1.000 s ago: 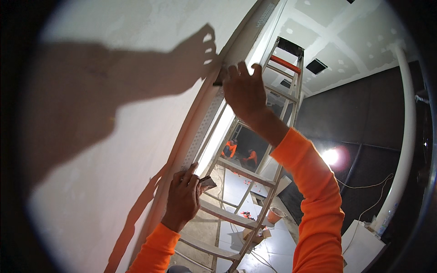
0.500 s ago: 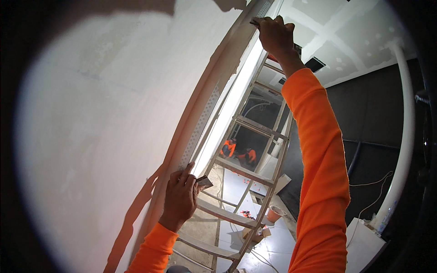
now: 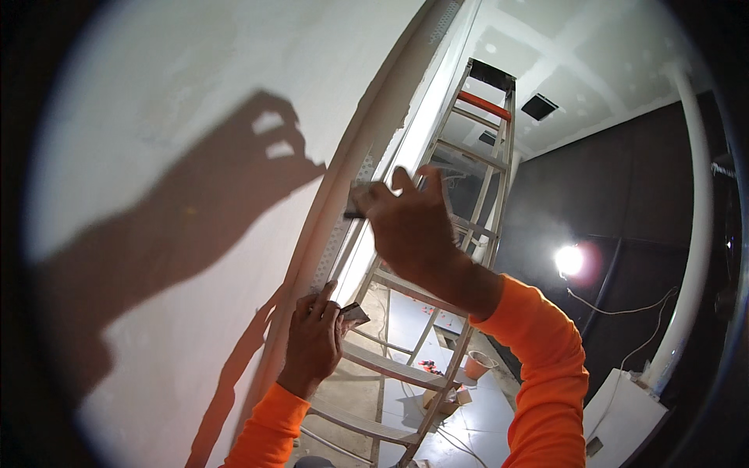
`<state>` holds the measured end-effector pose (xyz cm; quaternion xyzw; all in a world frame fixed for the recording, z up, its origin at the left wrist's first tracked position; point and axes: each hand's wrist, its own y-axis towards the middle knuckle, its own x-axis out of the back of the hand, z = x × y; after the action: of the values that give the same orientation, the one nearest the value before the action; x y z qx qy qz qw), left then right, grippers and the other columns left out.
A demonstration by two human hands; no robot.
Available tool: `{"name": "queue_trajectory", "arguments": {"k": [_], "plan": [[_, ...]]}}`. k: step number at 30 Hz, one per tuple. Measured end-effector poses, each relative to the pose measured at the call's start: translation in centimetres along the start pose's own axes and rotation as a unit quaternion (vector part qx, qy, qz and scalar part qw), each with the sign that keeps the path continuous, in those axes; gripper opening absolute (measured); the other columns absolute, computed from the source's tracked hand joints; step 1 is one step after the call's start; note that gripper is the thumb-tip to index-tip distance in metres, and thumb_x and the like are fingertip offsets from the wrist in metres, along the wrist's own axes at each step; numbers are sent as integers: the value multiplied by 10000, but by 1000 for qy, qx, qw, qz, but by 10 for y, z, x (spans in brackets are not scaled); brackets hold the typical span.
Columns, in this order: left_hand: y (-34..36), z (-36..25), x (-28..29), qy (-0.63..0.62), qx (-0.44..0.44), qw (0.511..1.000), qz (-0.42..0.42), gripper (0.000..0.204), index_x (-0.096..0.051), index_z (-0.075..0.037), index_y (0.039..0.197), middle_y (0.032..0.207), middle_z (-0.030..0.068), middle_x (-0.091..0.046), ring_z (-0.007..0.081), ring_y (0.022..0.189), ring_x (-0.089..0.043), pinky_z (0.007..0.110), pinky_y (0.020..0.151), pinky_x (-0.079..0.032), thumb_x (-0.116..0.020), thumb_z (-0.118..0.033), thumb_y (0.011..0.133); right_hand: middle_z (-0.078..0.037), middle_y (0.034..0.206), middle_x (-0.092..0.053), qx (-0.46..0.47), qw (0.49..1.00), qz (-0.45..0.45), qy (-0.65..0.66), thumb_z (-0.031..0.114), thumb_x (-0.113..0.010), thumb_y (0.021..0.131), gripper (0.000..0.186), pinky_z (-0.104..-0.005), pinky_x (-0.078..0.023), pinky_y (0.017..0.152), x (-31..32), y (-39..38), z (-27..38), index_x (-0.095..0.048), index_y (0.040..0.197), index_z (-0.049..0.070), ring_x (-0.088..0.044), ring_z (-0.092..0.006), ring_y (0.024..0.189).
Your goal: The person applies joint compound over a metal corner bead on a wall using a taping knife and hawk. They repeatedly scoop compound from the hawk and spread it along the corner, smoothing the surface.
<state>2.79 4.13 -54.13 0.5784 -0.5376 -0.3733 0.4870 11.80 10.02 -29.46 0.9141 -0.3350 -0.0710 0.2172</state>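
White plastered wall (image 3: 179, 117) fills the head view from nine to twelve o'clock, crossed by the dark shadow of an arm and hand. Along its outer edge a perforated white metal corner bead (image 3: 337, 234) is seen running from about seven o'clock up to twelve o'clock. Beyond the edge an aluminium stepladder with an orange top rung (image 3: 476, 148) is set against the opening, under a white patched ceiling (image 3: 593, 70). A bright work lamp (image 3: 569, 260) is seen at three o'clock before a dark wall, and a small orange bucket (image 3: 477, 363) stands on the floor at five o'clock.

The right hand (image 3: 409, 226), in an orange sleeve, is raised at the centre and is closed around a small flat dark tool (image 3: 355, 204), which is pressed against the corner bead. The left hand (image 3: 314, 339), at six o'clock, lies with fingers spread on the lower corner bead, and a second small dark flat piece (image 3: 355, 313) is pinched at its thumb side. The hands are well apart along the bead.
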Motion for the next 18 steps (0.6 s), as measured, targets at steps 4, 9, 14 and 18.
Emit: {"name": "queue_trajectory", "arguments": {"k": [4, 9, 14, 18], "plan": [[2, 0, 2, -3, -5, 1000, 15, 162, -639, 37, 1055, 1509, 235, -560, 433, 1226, -543, 509, 1095, -446, -562, -102, 1023, -178, 890, -724, -216, 943, -236, 89, 334, -626, 1064, 309, -510, -522, 749, -29, 50, -130, -730, 1029, 46, -689, -362, 847], [3, -2, 3, -6, 4, 999, 31, 151, -619, 25, 1055, 1525, 235, -545, 451, 1285, -517, 529, 1124, -419, -520, -85, 1025, -179, 963, -780, -278, 876, -293, 263, 394, -673, 1037, 360, -450, -555, 850, -98, 82, -252, -782, 1231, 112, -742, -341, 915], [2, -2, 2, 15, 4, 999, 36, 156, -625, 16, 1048, 1541, 232, -537, 446, 1290, -514, 531, 1129, -412, -522, -98, 1023, -73, 1131, -805, -289, 895, -261, 216, 327, -633, 1072, 244, -476, -559, 897, -95, 82, -243, -801, 1237, 263, -705, -293, 1007], [1, 1, 0, 40, -19, 999, 31, 169, -600, 19, 1026, 1556, 225, -523, 433, 1243, -528, 508, 1094, -437, -522, -128, 1057, -49, 1162, -802, -275, 923, -193, 190, 266, -617, 1081, 244, -493, -546, 899, -86, 66, -217, -797, 1246, 268, -681, -266, 1017]]}}
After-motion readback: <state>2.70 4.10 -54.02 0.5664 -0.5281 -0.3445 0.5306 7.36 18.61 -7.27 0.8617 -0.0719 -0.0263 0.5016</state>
